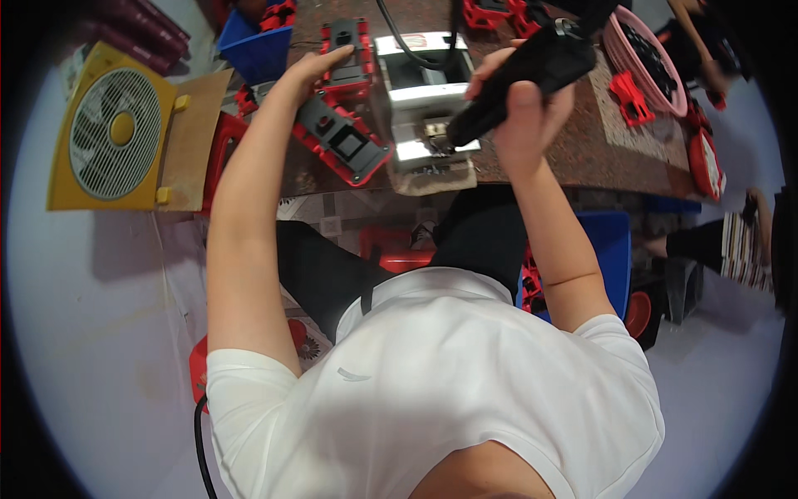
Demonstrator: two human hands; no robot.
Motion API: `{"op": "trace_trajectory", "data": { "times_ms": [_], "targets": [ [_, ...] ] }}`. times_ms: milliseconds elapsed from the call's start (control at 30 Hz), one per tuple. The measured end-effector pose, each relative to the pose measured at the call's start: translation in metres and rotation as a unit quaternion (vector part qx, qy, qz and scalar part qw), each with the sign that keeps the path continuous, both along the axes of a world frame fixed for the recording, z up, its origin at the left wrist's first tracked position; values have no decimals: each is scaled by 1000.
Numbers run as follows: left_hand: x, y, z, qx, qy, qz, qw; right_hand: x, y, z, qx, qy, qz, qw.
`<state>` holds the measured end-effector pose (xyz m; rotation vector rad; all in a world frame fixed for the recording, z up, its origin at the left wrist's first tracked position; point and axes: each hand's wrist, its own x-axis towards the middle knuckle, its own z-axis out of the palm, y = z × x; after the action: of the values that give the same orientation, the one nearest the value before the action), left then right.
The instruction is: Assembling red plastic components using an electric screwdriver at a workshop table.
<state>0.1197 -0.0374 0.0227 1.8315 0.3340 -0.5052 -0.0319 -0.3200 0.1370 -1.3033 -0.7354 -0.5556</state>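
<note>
A black electric screwdriver (pixel 532 73) lies slanted in my right hand (pixel 528 121), which is closed around its body. Its lower end points at the metal front part of a white screw feeder (pixel 424 93), close to or touching it; I cannot tell which. My left hand (pixel 312 68) grips the side of a red-and-black housing (pixel 349 71), one digit stretched over its top. The other fingers are mostly hidden. Nearer to me, a second red-and-black housing (pixel 341 137) lies at an angle near the table edge, left of the feeder.
A pink basket (pixel 611 46) of black parts stands at the right, beside a loose red part (pixel 632 98). Blue bins stand at the far left (pixel 253 51) and by my right leg (pixel 607 249). Left of the table is a yellow fan (pixel 116 125). Another person's arm (pixel 698 41) shows at right.
</note>
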Motion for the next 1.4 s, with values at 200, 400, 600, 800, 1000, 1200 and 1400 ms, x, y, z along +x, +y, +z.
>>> {"op": "trace_trajectory", "data": {
  "times_ms": [200,400,600,800,1000,1200,1400],
  "targets": [
    [8,15,-1,-273,-82,57,957,-2,-5,-23,24,-31,-16,999],
    [-161,-7,49,-455,-181,86,867,-1,-20,-43,19,-4,-22,1000],
    [-170,-14,10,-390,-210,170,880,3,-14,-48,44,-9,44,998],
    [-79,-12,11,-318,-249,159,901,9,1,-40,40,-10,31,999],
    [-111,-3,19,-350,-367,273,818,8,0,-40,39,-5,9,999],
    [-193,30,-66,-293,-238,336,863,15,6,-15,-4,32,46,998],
    [-199,-24,-19,-222,-104,222,944,2,46,14,49,126,77,988]
  ]
}}
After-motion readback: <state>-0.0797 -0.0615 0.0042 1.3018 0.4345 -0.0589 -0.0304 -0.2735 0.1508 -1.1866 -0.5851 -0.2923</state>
